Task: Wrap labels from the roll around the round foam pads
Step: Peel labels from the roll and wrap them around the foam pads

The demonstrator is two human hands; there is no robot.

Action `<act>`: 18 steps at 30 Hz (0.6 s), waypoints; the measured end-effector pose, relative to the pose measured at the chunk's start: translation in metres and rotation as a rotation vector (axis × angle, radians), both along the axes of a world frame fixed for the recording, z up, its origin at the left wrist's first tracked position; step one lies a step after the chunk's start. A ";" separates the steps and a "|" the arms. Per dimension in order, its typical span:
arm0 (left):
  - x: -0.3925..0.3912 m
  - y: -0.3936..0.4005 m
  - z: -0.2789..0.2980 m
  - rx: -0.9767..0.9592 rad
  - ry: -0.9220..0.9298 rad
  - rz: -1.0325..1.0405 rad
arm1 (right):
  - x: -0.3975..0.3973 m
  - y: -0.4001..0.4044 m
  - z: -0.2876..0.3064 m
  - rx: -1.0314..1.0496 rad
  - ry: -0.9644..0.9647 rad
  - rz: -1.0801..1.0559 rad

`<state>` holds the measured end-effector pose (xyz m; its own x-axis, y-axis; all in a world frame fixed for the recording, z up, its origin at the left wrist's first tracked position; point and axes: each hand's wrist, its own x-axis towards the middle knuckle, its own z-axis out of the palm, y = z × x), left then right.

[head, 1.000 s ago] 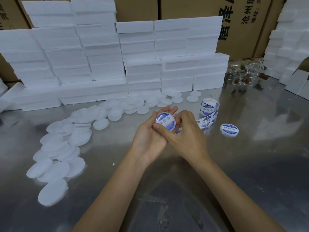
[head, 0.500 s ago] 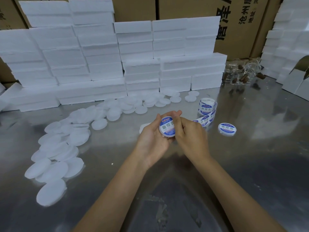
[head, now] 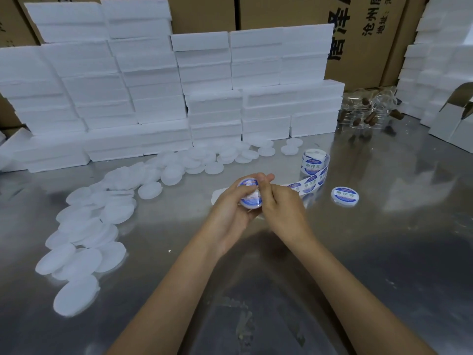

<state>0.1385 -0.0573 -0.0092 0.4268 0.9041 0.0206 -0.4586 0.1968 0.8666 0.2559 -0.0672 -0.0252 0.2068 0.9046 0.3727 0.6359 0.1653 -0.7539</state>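
On a steel worktable (head: 384,239) walled by stacked foam blocks (head: 143,98), left hand (head: 230,213) cupping a round foam pad (head: 249,198) at centre, right hand (head: 281,208) pinching its rim, apparently pressing a label flat. Within reach: label roll (head: 313,162) trailing its strip toward the hands, one finished pad (head: 345,196) to the right, bare pads (head: 84,231) heaped left.

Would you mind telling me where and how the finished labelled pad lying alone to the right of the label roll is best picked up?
I would take the labelled pad by its thin rim, coming straight down from above with thumb and fingers on opposite sides. It lies flat, label face up, on the steel table, so only the rim offers grip. It sits apart from the label roll, and the right hand looks nearer.
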 end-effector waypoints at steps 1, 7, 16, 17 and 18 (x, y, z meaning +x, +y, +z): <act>-0.002 0.001 -0.002 0.019 0.012 0.030 | 0.000 0.001 -0.001 -0.024 0.069 0.071; -0.006 0.009 -0.006 -0.009 0.097 0.195 | 0.004 0.004 -0.001 -0.230 0.140 0.357; -0.011 0.014 -0.023 0.155 0.498 0.455 | 0.100 0.012 0.000 -0.304 0.043 -0.494; -0.011 0.014 -0.025 0.179 0.537 0.458 | 0.110 0.009 -0.002 -0.356 -0.021 -0.560; -0.012 0.015 -0.027 0.202 0.572 0.459 | 0.118 0.007 -0.004 -0.401 -0.058 -0.602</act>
<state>0.1266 -0.0424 -0.0362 0.0024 0.9957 0.0930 0.0750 -0.0929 0.9928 0.3739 -0.0599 -0.0290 0.7021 0.7094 0.0613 0.5701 -0.5084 -0.6454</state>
